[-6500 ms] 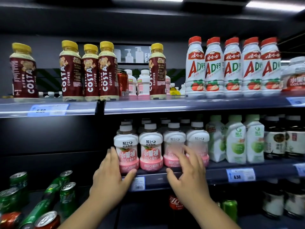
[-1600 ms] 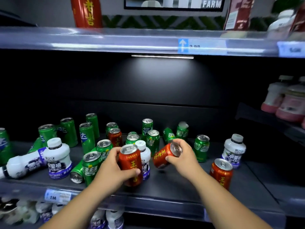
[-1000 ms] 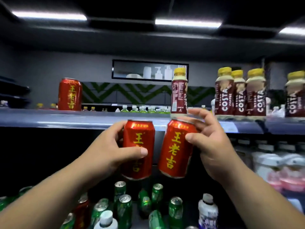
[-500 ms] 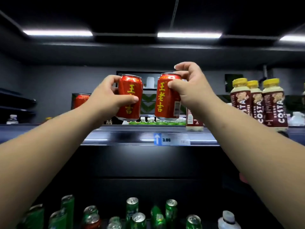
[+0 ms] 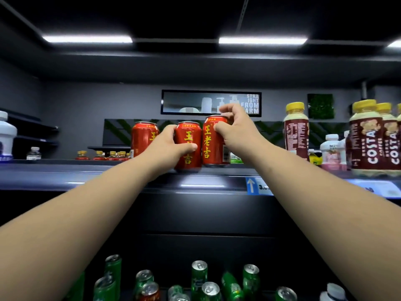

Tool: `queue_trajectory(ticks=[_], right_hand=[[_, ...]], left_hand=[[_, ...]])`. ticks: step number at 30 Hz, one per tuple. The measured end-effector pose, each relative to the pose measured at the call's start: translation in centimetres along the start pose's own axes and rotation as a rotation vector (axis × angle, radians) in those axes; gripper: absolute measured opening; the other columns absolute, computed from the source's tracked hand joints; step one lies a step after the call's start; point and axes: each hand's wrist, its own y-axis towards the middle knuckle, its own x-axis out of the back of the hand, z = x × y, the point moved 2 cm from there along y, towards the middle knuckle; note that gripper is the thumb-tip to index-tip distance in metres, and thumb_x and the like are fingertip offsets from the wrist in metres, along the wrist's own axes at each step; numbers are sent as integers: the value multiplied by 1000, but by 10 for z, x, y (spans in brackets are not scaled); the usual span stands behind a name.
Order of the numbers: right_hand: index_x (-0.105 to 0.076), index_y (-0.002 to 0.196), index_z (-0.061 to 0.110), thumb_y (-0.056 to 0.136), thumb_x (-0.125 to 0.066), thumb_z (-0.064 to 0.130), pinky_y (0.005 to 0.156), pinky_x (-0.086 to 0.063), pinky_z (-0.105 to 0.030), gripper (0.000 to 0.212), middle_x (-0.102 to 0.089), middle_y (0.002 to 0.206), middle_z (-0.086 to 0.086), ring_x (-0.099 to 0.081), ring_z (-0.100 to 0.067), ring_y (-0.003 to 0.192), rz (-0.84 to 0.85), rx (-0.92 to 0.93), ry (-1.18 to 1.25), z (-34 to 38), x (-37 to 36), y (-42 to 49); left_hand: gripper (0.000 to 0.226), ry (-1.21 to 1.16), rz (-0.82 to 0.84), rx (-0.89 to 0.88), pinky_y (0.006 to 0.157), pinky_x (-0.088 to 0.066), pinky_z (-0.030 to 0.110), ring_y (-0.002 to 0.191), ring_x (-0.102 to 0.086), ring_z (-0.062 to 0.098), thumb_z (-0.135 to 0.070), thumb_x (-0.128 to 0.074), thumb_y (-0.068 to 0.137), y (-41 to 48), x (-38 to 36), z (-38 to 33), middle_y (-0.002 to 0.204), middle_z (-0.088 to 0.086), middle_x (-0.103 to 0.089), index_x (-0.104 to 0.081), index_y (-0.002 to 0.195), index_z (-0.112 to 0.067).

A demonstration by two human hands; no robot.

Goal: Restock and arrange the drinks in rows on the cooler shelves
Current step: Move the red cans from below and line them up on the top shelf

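Observation:
Three red cans with yellow characters stand side by side on the top shelf (image 5: 86, 177). My left hand (image 5: 167, 146) grips the middle red can (image 5: 188, 135), which rests on the shelf. My right hand (image 5: 235, 129) holds the right red can (image 5: 211, 144) by its top and side, upright and touching the middle one. The left red can (image 5: 142, 135) stands free just behind my left hand.
Costa coffee bottles (image 5: 373, 137) and one turned-around brown bottle (image 5: 296, 131) stand to the right on the same shelf. A white bottle (image 5: 6, 135) is at the far left. Green cans (image 5: 198, 276) lie scattered on the lower shelf. A blue price tag (image 5: 257, 186) marks the shelf edge.
Both hands have lowered the two red cans from mid-air onto the top shelf, beside the red can that stood there. The view has tilted slightly upward.

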Motion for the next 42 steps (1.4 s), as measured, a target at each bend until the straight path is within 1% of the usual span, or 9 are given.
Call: queue_trajectory(ticks=[3, 9, 12, 15, 18, 23, 30, 38, 42], right_hand=[[-50, 113, 30, 94, -52, 21, 86, -58, -49, 22, -59, 111, -1, -62, -22, 98, -74, 16, -84, -7, -2, -6], [-50, 109, 38, 81, -57, 32, 92, -54, -48, 29, -56, 115, -1, -59, -21, 101, -100, 40, -194, -22, -6, -15], [-40, 129, 39, 74, -80, 47, 99, -45, -35, 68, -43, 125, 0, -52, -14, 107, -59, 9, -346, -27, -7, -14], [-20, 146, 34, 70, -83, 47, 104, -46, -42, 100, -47, 136, -6, -54, -23, 118, -93, -14, -370, -31, -6, -15], [-14, 148, 40, 73, -70, 47, 96, -53, -49, 94, -53, 132, -5, -60, -25, 110, -120, -14, -387, -29, -4, -21], [4, 154, 39, 79, -58, 67, 95, -49, -48, 102, -45, 135, -6, -54, -30, 118, -115, 38, -844, -29, -14, -29], [-5, 155, 34, 80, -69, 42, 99, -47, -43, 99, -50, 135, 0, -53, -20, 114, -132, 37, -519, -30, -5, -33], [1, 156, 32, 81, -53, 67, 78, -40, -40, 98, -61, 127, -10, -60, -34, 109, -185, -37, -902, -34, -15, -33], [2, 156, 33, 82, -55, 68, 85, -45, -43, 99, -59, 130, -11, -59, -35, 111, -196, -13, -883, -32, -14, -36]], left_hand=[[65, 215, -25, -89, 92, -46, 36, 107, -56, 16, -48, -62, 91, -6, -2, 4, 123, -7, -56, -32, 145, -29], [84, 439, -90, -162, 83, -47, 35, 102, -57, 18, -63, -63, 82, -9, -3, 8, 130, -1, -56, -22, 146, -30], [86, 480, -109, -165, 83, -46, 36, 109, -59, 23, -64, -59, 85, -9, -6, 10, 132, 2, -57, -15, 150, -30], [87, 531, -114, -158, 86, -46, 39, 113, -59, 26, -65, -52, 88, -10, -5, 11, 136, 5, -56, -6, 153, -30], [88, 550, -85, -158, 89, -47, 41, 117, -58, 26, -68, -49, 88, -9, -5, 12, 139, 4, -55, -2, 154, -33], [94, 631, -105, -197, 78, -52, 39, 101, -62, 23, -75, -48, 82, -9, -11, 14, 125, 2, -60, -1, 152, -33], [92, 596, -107, -198, 79, -48, 38, 102, -62, 26, -70, -48, 86, -9, -10, 17, 127, 4, -58, 2, 153, -32], [97, 639, -149, -225, 77, -48, 38, 101, -62, 26, -72, -47, 84, -7, -13, 18, 125, 5, -59, 2, 155, -28], [92, 553, -223, -297, 89, -47, 40, 117, -56, 26, -63, -53, 85, -16, -13, 15, 138, 5, -51, -9, 155, -22]])
